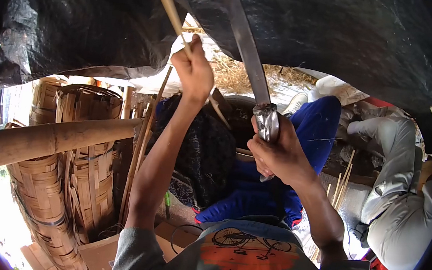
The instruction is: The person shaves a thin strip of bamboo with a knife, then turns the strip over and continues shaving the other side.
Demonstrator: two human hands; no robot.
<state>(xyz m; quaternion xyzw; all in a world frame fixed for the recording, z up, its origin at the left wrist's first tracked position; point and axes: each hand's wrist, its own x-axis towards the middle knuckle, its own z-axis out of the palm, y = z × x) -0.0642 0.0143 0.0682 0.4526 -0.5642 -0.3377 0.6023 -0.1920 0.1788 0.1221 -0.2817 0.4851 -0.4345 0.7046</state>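
My left hand [193, 70] is closed around a pale bamboo strip [167, 3], raised in front of me, with the strip slanting up to the top edge. To its right, my right hand [277, 148] grips the handle of a long machete [248, 47], whose dark blade points up and slightly left. Blade and strip are apart. Below the hands are my legs in blue trousers [315, 129], with a dark patterned cloth [198, 154] beside them.
Tall woven bamboo baskets [44, 191] stand at the left, behind a thick bamboo pole [54, 143]. Black plastic sheeting [340, 32] hangs low overhead. Another person in light trousers [397, 168] sits at the right. Thin bamboo strips [344, 181] lie between us.
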